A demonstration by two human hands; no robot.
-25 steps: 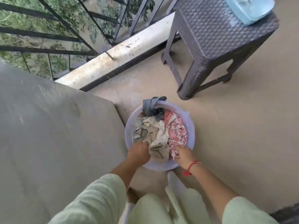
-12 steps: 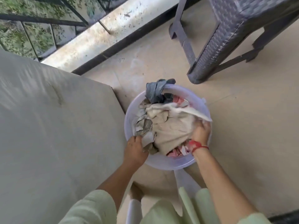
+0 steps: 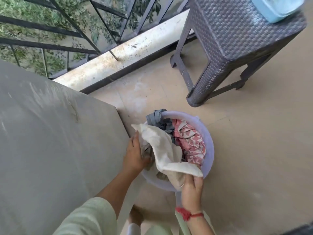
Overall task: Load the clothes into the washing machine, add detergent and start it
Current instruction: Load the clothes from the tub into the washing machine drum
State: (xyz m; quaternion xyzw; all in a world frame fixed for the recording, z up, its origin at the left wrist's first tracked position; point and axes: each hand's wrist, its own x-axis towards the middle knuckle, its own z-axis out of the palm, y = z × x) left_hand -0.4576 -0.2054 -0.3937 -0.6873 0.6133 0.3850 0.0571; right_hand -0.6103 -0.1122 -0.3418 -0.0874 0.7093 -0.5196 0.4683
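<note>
A pale lilac tub point(image 3: 209, 150) of clothes stands on the floor beside a grey covered surface point(image 3: 50, 141) at the left. In it lie a cream cloth point(image 3: 162, 148), a pink patterned garment point(image 3: 191, 141) and a grey garment point(image 3: 157, 118) draped over the far rim. My left hand point(image 3: 134, 153) is at the tub's left side with its fingers in the clothes under the cream cloth. My right hand point(image 3: 192, 189) grips the near end of the cream cloth at the tub's near rim. A red thread is tied around that wrist.
A dark woven stool point(image 3: 237, 39) stands at the upper right with a light blue container point(image 3: 277, 7) on top. A black railing point(image 3: 67, 31) and a dirty ledge point(image 3: 118, 61) run along the far side. Beige floor tiles point(image 3: 254, 158) lie to the right of the tub.
The cream cloth has been pulled over to the tub's left and near side, uncovering the pink garment. My right hand has shifted from the tub's right side to its near rim.
</note>
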